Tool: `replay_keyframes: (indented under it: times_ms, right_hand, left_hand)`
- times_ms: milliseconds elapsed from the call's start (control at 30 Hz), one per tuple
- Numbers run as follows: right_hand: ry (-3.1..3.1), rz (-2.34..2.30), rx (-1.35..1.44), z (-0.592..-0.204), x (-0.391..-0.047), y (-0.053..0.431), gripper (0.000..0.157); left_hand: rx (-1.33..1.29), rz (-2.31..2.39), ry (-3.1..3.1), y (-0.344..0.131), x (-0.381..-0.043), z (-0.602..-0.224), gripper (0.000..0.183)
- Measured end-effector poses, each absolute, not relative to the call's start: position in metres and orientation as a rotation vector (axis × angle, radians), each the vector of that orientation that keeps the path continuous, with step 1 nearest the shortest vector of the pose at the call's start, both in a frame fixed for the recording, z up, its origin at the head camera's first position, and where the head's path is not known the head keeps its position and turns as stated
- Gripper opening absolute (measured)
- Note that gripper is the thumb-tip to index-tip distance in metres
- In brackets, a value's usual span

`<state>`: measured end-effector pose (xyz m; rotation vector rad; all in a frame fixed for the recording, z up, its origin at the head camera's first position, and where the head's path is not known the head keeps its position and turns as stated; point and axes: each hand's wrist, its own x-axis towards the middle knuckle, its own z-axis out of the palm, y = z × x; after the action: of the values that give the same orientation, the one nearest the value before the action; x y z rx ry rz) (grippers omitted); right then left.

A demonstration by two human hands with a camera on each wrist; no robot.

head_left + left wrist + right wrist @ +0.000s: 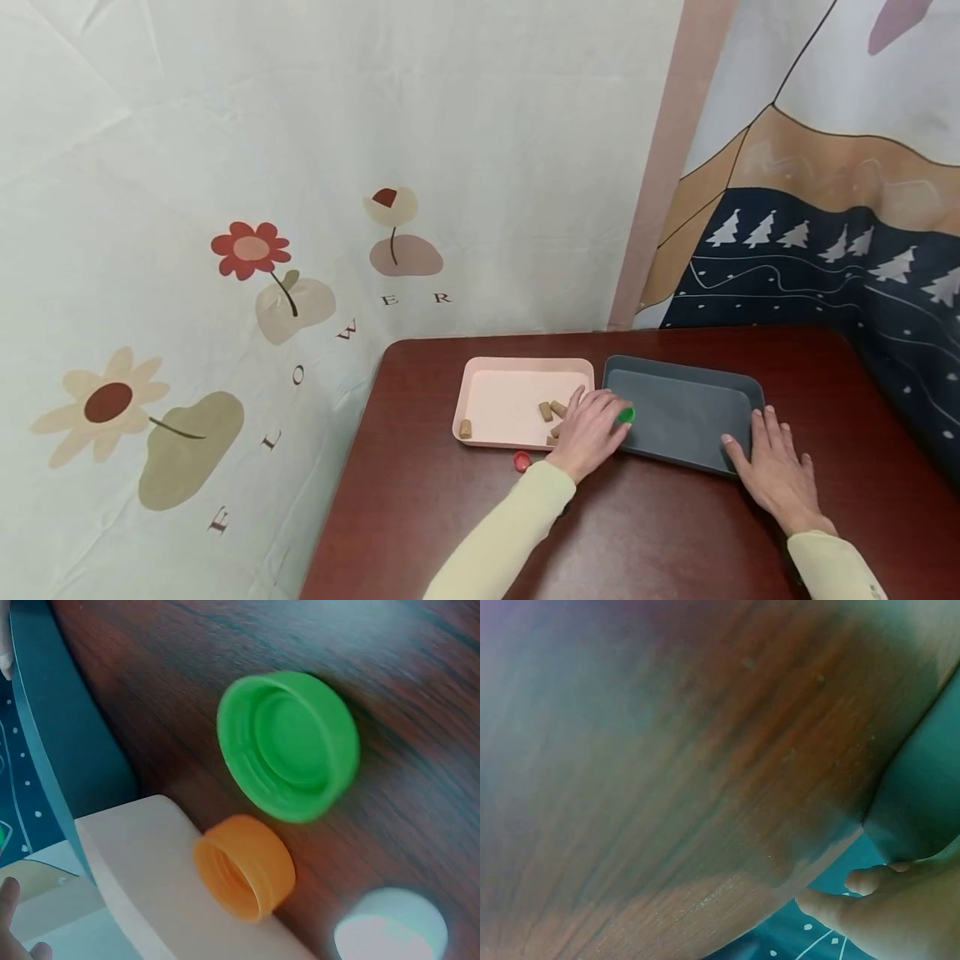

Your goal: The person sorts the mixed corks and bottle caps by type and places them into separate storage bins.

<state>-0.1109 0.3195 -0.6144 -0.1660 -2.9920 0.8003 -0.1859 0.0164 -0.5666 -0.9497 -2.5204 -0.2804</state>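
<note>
My left hand (592,429) hangs over the gap between the two trays, a green bottle cap (626,414) pinched between thumb and fingers. Only some of its fingertips (9,900) show at the edge of the left wrist view. Below it, the pink tray (510,375) contains several corks (545,411), some partly hidden by the hand. My right hand (780,475) rests with spread, straight fingers along the right end of the dark grey tray (675,417). Its fingers (832,907) also appear beside that tray in the right wrist view.
In front of the pink tray lie a red cap (522,461), another green cap (292,746), an orange cap (247,868) and a white cap (390,926). The brown table (637,533) backs onto a printed cloth (510,167).
</note>
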Motion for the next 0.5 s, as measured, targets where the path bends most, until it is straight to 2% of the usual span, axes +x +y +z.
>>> replay_keyframes:
  times_ms: [500]
  right_hand:
    - [-2.984,0.797,-0.188,-0.618,-0.112,0.322,0.088]
  left_hand:
    - [-0.831,-0.078,-2.718,0.054,-0.201,-0.577,0.024]
